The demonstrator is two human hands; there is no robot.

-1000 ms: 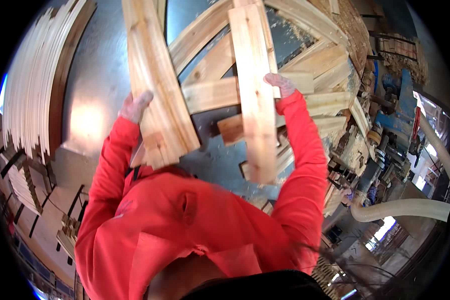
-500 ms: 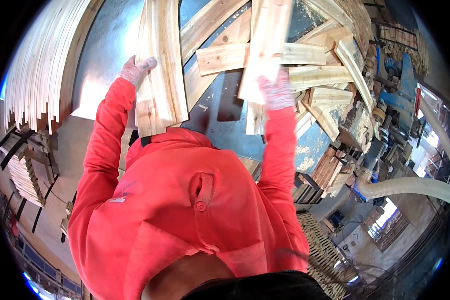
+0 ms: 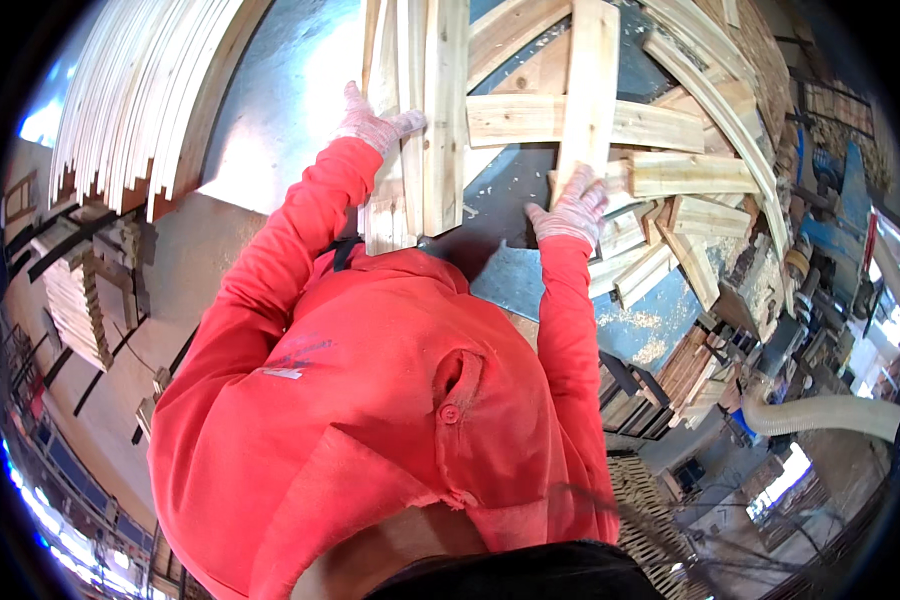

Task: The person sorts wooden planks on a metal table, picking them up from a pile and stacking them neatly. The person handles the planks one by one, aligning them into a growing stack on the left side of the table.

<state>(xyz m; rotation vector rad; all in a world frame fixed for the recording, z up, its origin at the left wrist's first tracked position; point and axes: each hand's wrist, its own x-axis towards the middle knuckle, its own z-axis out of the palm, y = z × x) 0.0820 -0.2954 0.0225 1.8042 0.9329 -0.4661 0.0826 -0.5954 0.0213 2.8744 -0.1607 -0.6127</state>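
Both hands wear pale, reddish-stained gloves. My left hand [image 3: 378, 126] rests at the left edge of a few long wooden boards [image 3: 444, 130], which lie lengthwise together in front of my body. Its thumb lies across the wood and a finger points away along the edge, spread apart. My right hand [image 3: 573, 208] lies with spread fingers on the near end of another light wooden board [image 3: 590, 85]. That board crosses over a sideways board [image 3: 660, 126] in a loose pile. The undersides of the boards are hidden.
A tall row of boards on edge [image 3: 150, 95] stands at the far left of the blue metal table [image 3: 270, 120]. Curved strips [image 3: 725, 130], short offcuts [image 3: 710, 218] and sawdust lie to the right. Machinery [image 3: 835, 230] and a ribbed hose [image 3: 820, 415] are beyond.
My right hand's fingers have spread, and its blurred board now lies still across the pile. My left hand's fingers have opened wider at the boards' edge. The whole view has shifted.
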